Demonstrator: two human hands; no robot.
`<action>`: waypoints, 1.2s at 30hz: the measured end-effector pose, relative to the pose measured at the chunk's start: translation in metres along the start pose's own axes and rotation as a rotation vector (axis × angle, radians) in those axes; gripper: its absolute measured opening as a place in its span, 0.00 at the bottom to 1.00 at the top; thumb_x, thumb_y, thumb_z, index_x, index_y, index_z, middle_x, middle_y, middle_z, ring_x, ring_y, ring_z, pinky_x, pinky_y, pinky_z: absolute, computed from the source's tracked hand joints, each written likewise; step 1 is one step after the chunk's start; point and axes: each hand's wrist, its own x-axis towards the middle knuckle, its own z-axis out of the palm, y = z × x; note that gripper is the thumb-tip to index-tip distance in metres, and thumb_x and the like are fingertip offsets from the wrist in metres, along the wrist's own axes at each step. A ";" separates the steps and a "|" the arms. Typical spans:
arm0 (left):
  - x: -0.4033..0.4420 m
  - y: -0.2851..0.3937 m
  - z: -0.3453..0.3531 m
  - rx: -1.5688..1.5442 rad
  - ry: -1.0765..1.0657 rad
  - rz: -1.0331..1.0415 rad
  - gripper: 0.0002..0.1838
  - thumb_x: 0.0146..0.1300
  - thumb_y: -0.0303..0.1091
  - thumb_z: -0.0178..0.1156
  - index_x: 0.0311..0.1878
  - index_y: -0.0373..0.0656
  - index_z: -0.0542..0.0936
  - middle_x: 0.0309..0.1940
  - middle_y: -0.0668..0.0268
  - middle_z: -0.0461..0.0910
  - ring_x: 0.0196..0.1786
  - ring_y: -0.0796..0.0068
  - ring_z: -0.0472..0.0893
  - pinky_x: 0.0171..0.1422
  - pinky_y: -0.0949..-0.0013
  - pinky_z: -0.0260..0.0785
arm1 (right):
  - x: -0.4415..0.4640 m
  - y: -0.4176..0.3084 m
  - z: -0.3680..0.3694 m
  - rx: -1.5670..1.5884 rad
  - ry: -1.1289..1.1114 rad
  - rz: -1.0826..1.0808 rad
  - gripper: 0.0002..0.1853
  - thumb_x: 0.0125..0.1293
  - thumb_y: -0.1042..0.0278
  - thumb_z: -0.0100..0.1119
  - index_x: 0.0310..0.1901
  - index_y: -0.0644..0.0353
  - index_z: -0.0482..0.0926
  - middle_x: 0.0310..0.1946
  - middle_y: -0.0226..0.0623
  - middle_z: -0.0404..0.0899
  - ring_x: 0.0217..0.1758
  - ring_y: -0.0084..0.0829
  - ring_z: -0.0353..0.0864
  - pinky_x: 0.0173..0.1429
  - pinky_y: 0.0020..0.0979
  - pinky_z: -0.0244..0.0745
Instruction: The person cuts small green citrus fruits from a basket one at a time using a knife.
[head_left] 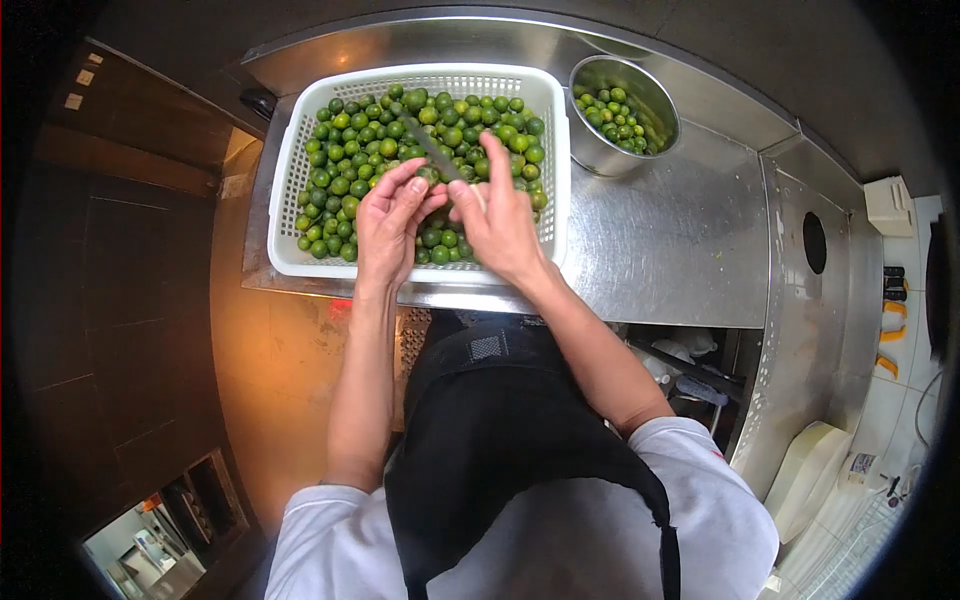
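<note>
Over a white plastic basket (278, 215) full of small green limes (350, 150), both my hands meet near its front half. Between the fingertips of my left hand (392, 228) is a single small lime (429, 174). My right hand (500, 220) is closed around a knife (432, 148), its index finger raised off the grip. The blade slants up and to the left, close beside the held lime. Most of the knife's handle is hidden in my palm.
Right of the basket, a round steel pot (603, 150) holds more limes. Both stand on a stainless steel counter (670, 240) with a raised back edge. A steel surface with a round hole (814, 243) adjoins on the right. Below the counter, a shelf holds items.
</note>
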 end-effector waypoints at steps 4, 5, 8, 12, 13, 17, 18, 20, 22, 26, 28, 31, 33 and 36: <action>0.001 0.005 0.008 -0.021 0.053 -0.014 0.16 0.71 0.27 0.55 0.59 0.30 0.74 0.45 0.60 0.81 0.47 0.73 0.83 0.52 0.72 0.79 | 0.002 -0.002 -0.005 -0.086 -0.133 -0.063 0.31 0.70 0.63 0.54 0.69 0.63 0.56 0.22 0.53 0.80 0.26 0.59 0.81 0.33 0.51 0.72; 0.000 0.005 0.006 -0.026 0.043 -0.018 0.16 0.72 0.27 0.55 0.59 0.30 0.74 0.45 0.60 0.81 0.46 0.73 0.83 0.52 0.72 0.79 | 0.003 -0.001 -0.004 -0.091 -0.124 -0.117 0.28 0.69 0.62 0.55 0.66 0.62 0.61 0.20 0.53 0.78 0.26 0.57 0.80 0.31 0.50 0.71; 0.000 0.003 -0.001 -0.031 -0.024 -0.021 0.17 0.72 0.29 0.54 0.60 0.31 0.73 0.47 0.61 0.81 0.48 0.75 0.81 0.52 0.73 0.77 | 0.003 -0.005 -0.008 -0.060 -0.204 -0.094 0.24 0.68 0.62 0.56 0.62 0.61 0.66 0.19 0.53 0.77 0.25 0.56 0.80 0.30 0.49 0.70; 0.001 0.002 -0.004 -0.035 -0.038 -0.019 0.18 0.72 0.30 0.54 0.60 0.31 0.73 0.46 0.62 0.80 0.47 0.76 0.81 0.53 0.74 0.77 | 0.001 -0.008 -0.008 -0.075 -0.210 -0.095 0.21 0.68 0.63 0.57 0.59 0.61 0.68 0.18 0.52 0.75 0.24 0.56 0.80 0.28 0.48 0.69; 0.000 0.002 -0.003 -0.025 -0.041 -0.018 0.18 0.72 0.30 0.54 0.60 0.31 0.73 0.47 0.62 0.80 0.47 0.76 0.81 0.53 0.74 0.77 | 0.001 -0.007 -0.008 -0.065 -0.202 -0.101 0.21 0.68 0.63 0.56 0.59 0.61 0.69 0.18 0.52 0.75 0.24 0.56 0.80 0.28 0.48 0.68; 0.000 0.003 -0.003 0.009 -0.052 -0.009 0.17 0.72 0.29 0.54 0.60 0.30 0.74 0.47 0.61 0.80 0.47 0.77 0.81 0.52 0.74 0.78 | 0.002 -0.007 -0.009 -0.069 -0.204 -0.102 0.19 0.69 0.64 0.56 0.58 0.60 0.69 0.18 0.52 0.75 0.24 0.55 0.80 0.28 0.48 0.68; -0.001 0.004 -0.003 0.017 -0.054 -0.006 0.17 0.72 0.29 0.54 0.60 0.30 0.74 0.48 0.61 0.80 0.47 0.77 0.81 0.52 0.74 0.78 | 0.002 -0.006 -0.009 -0.051 -0.204 -0.098 0.19 0.69 0.64 0.56 0.58 0.60 0.69 0.18 0.52 0.76 0.24 0.55 0.80 0.28 0.48 0.68; -0.002 0.002 -0.001 0.062 -0.042 0.030 0.16 0.72 0.28 0.54 0.58 0.29 0.75 0.47 0.60 0.81 0.46 0.75 0.82 0.51 0.72 0.79 | 0.002 -0.001 -0.008 -0.016 -0.206 -0.089 0.18 0.69 0.64 0.56 0.57 0.60 0.70 0.19 0.52 0.76 0.24 0.55 0.80 0.27 0.48 0.68; -0.002 0.002 0.003 0.086 -0.020 0.042 0.15 0.72 0.27 0.54 0.58 0.28 0.76 0.47 0.59 0.81 0.46 0.74 0.82 0.51 0.72 0.79 | 0.000 0.005 -0.004 -0.024 -0.170 -0.108 0.17 0.69 0.63 0.55 0.56 0.60 0.70 0.19 0.52 0.77 0.24 0.55 0.80 0.27 0.48 0.69; 0.000 0.003 0.005 0.064 -0.019 0.005 0.15 0.72 0.27 0.55 0.57 0.28 0.76 0.47 0.59 0.81 0.46 0.74 0.83 0.51 0.72 0.80 | -0.002 -0.001 -0.001 -0.135 -0.070 -0.201 0.17 0.70 0.63 0.55 0.57 0.61 0.70 0.21 0.51 0.79 0.24 0.53 0.81 0.28 0.48 0.71; 0.000 0.002 0.003 0.069 -0.047 -0.019 0.15 0.72 0.27 0.55 0.57 0.28 0.76 0.46 0.59 0.81 0.46 0.73 0.83 0.51 0.72 0.80 | 0.004 0.007 -0.001 -0.030 -0.045 -0.087 0.20 0.71 0.64 0.54 0.59 0.62 0.68 0.21 0.49 0.80 0.25 0.51 0.83 0.29 0.47 0.72; -0.003 0.001 0.004 0.079 -0.045 -0.039 0.16 0.71 0.27 0.56 0.58 0.29 0.76 0.46 0.59 0.81 0.47 0.71 0.83 0.53 0.71 0.80 | 0.007 -0.001 -0.011 0.007 -0.012 0.015 0.24 0.71 0.65 0.53 0.64 0.65 0.63 0.22 0.47 0.81 0.26 0.49 0.84 0.31 0.47 0.74; 0.001 0.003 0.003 0.031 0.018 -0.019 0.17 0.71 0.26 0.56 0.60 0.30 0.74 0.46 0.59 0.81 0.48 0.69 0.84 0.54 0.71 0.81 | 0.003 -0.002 -0.009 -0.023 0.002 0.019 0.29 0.71 0.65 0.52 0.69 0.68 0.57 0.22 0.46 0.81 0.27 0.50 0.84 0.33 0.46 0.75; 0.002 0.001 0.003 -0.008 0.046 0.011 0.18 0.70 0.25 0.56 0.61 0.30 0.72 0.48 0.59 0.80 0.49 0.69 0.83 0.54 0.70 0.81 | 0.005 0.001 -0.008 -0.038 -0.046 -0.002 0.30 0.70 0.64 0.53 0.68 0.69 0.57 0.23 0.48 0.82 0.28 0.52 0.84 0.34 0.47 0.75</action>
